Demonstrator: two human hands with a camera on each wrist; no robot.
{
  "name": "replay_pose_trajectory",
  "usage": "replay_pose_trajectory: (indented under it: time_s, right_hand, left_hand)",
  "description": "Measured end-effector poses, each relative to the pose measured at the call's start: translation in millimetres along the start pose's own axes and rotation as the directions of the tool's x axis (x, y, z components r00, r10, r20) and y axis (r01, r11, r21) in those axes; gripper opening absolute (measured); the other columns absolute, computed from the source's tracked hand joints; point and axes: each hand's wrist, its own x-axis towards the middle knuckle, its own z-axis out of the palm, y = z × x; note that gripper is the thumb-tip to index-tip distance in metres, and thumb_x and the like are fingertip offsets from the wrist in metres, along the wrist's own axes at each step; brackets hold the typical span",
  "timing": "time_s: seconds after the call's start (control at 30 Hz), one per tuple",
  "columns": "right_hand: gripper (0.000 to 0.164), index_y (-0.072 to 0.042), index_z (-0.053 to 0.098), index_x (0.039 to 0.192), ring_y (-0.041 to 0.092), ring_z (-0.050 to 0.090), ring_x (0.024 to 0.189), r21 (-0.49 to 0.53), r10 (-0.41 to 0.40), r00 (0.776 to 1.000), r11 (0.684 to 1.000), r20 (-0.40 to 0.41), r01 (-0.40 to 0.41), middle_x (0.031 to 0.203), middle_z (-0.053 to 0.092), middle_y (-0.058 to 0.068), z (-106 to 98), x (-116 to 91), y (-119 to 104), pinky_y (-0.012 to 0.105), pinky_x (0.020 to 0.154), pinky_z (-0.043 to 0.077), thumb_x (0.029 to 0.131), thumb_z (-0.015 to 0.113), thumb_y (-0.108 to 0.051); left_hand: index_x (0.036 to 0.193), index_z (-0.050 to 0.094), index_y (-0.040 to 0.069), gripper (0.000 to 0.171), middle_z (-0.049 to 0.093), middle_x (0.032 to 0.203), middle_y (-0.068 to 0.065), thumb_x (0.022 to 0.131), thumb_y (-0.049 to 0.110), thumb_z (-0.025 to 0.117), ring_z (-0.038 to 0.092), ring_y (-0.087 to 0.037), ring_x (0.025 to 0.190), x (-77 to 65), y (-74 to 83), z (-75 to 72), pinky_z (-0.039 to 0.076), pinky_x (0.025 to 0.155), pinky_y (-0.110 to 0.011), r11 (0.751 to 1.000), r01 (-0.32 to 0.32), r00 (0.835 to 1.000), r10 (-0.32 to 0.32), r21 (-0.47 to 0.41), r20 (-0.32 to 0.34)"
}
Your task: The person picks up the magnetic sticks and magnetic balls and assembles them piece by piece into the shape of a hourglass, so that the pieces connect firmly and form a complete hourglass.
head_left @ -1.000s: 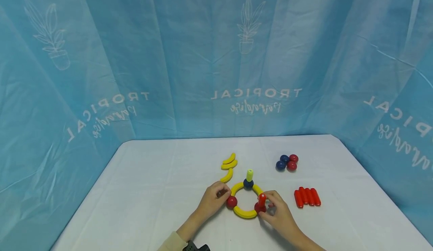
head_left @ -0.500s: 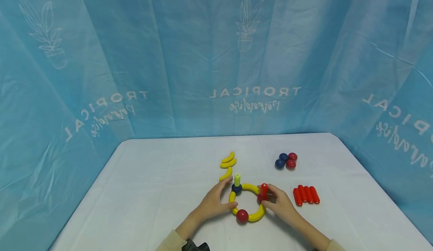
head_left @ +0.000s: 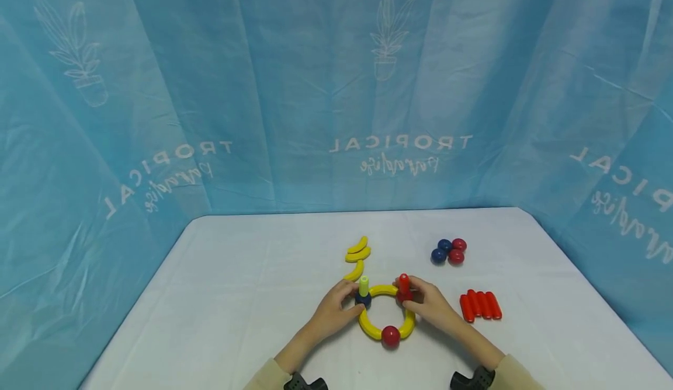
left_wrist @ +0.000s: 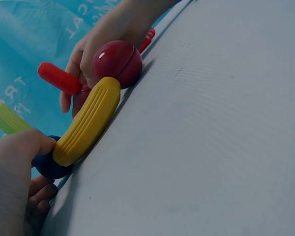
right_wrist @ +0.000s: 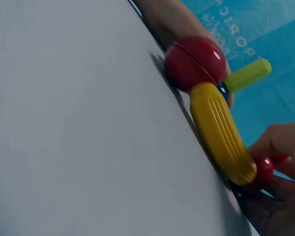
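Note:
Three curved yellow rods and three balls join into a ring lying on the table. At its far left is a blue ball with a light green stick standing up from it. My left hand holds that ball between thumb and fingers. A red ball at the far right of the ring carries an upright red stick; my right hand grips this ball. Nearest me, a bare red ball links two of the yellow rods, untouched by either hand.
Several red sticks lie side by side to the right. Behind them sit two blue balls and two red balls in a cluster. Three loose yellow curved rods lie beyond the ring. A blue printed curtain encloses the white table.
The ring has turned counter-clockwise, bringing the bare red ball from the left to the near side. My left hand has shifted from that ball to the blue one; my right hand moved farther away.

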Motion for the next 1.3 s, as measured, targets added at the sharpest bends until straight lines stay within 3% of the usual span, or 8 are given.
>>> replay_pose_trajectory:
  time_s: [0.17, 0.33, 0.53, 0.7, 0.9, 1.03, 1.1, 1.3]
  right_hand:
    - [0.053, -0.004, 0.048, 0.133, 0.033, 0.057, 0.113, -0.01, -0.01, 1.0, 1.0, -0.002, 0.01, 0.125, 0.06, 0.016, -20, -1, 0, 0.025, 0.091, 0.051, 0.082, 0.062, 0.0]
    - [0.04, 0.0, 0.053, 0.126, 0.026, 0.063, 0.104, -0.005, -0.032, 0.987, 0.999, -0.155, 0.031, 0.114, 0.066, 0.016, -41, 0, 2, 0.016, 0.084, 0.049, 0.087, 0.057, 0.004]
    - [0.026, 0.003, 0.061, 0.114, -0.002, 0.058, 0.088, -0.067, -0.053, 0.921, 0.997, -0.386, 0.029, 0.105, 0.068, 0.019, -66, -2, 5, 0.01, 0.076, 0.047, 0.088, 0.061, -0.002]
    - [0.024, 0.002, 0.063, 0.112, -0.013, 0.049, 0.085, -0.137, -0.019, 0.861, 0.989, -0.508, -0.058, 0.106, 0.068, 0.019, -85, -9, 9, 0.005, 0.073, 0.043, 0.088, 0.061, -0.002]
    - [0.024, 0.001, 0.063, 0.112, -0.004, 0.053, 0.085, -0.213, 0.007, 0.833, 0.965, -0.553, -0.15, 0.107, 0.068, 0.018, -96, -31, 19, 0.001, 0.072, 0.04, 0.088, 0.06, -0.001]
    - [0.023, 0.001, 0.063, 0.11, -0.011, 0.05, 0.081, -0.233, 0.005, 0.819, 0.958, -0.573, -0.169, 0.105, 0.068, 0.019, -98, -48, 26, 0.001, 0.07, 0.041, 0.087, 0.06, 0.0]
    - [0.023, 0.001, 0.063, 0.11, -0.017, 0.044, 0.08, -0.234, 0.024, 0.818, 0.953, -0.574, -0.192, 0.106, 0.067, 0.019, -98, -56, 28, 0.003, 0.068, 0.043, 0.087, 0.06, -0.001]
    - [0.026, 0.003, 0.061, 0.112, -0.01, 0.048, 0.075, -0.196, 0.099, 0.829, 0.95, -0.55, -0.244, 0.105, 0.065, 0.025, -97, -76, 33, 0.017, 0.054, 0.051, 0.087, 0.061, -0.002]
  left_hand:
    - [0.122, 0.059, 0.011, 0.037, 0.058, 0.116, -0.001, 0.088, 0.025, 0.064, 0.055, -0.019, 0.113, 1.0, 2.3, 0.8, 0.047, 0.099, -0.036, 0.999, 0.005, 1.0, -0.005, 0.033, 0.007]
    - [0.122, 0.06, 0.013, 0.036, 0.059, 0.113, 0.001, 0.087, 0.023, 0.063, 0.054, -0.017, 0.11, 0.4, 3.8, 0.7, 0.045, 0.098, -0.036, 0.996, 0.014, 1.0, -0.014, 0.089, 0.008]
    - [0.116, 0.06, 0.011, 0.033, 0.059, 0.107, 0.001, 0.083, 0.016, 0.063, 0.053, -0.014, 0.101, -0.4, 6.7, 0.2, 0.046, 0.092, -0.031, 0.994, -0.013, 1.0, 0.014, 0.112, -0.003]
    - [0.113, 0.06, 0.011, 0.032, 0.059, 0.107, 0.001, 0.083, 0.017, 0.063, 0.053, -0.013, 0.101, 0.9, 7.7, 1.3, 0.045, 0.092, -0.031, 0.992, -0.003, 1.0, 0.004, 0.124, -0.005]
    - [0.114, 0.059, 0.011, 0.032, 0.059, 0.108, 0.001, 0.083, 0.017, 0.063, 0.053, -0.014, 0.102, 1.2, 6.7, 1.5, 0.045, 0.092, -0.032, 0.991, -0.005, 1.0, 0.006, 0.134, -0.007]
    - [0.114, 0.059, 0.011, 0.031, 0.059, 0.109, 0.001, 0.083, 0.016, 0.063, 0.053, -0.014, 0.102, -0.2, 6.8, -0.1, 0.045, 0.092, -0.032, 0.991, -0.004, 1.0, 0.005, 0.134, -0.011]
    - [0.114, 0.059, 0.011, 0.031, 0.059, 0.109, 0.001, 0.083, 0.016, 0.063, 0.053, -0.015, 0.103, -0.8, 7.3, -0.8, 0.045, 0.093, -0.033, 0.991, -0.004, 1.0, 0.006, 0.13, -0.012]
    - [0.113, 0.059, 0.011, 0.03, 0.059, 0.11, 0.0, 0.084, 0.016, 0.063, 0.054, -0.016, 0.105, -1.4, 7.5, -0.8, 0.045, 0.095, -0.034, 0.992, -0.006, 1.0, 0.007, 0.124, -0.012]
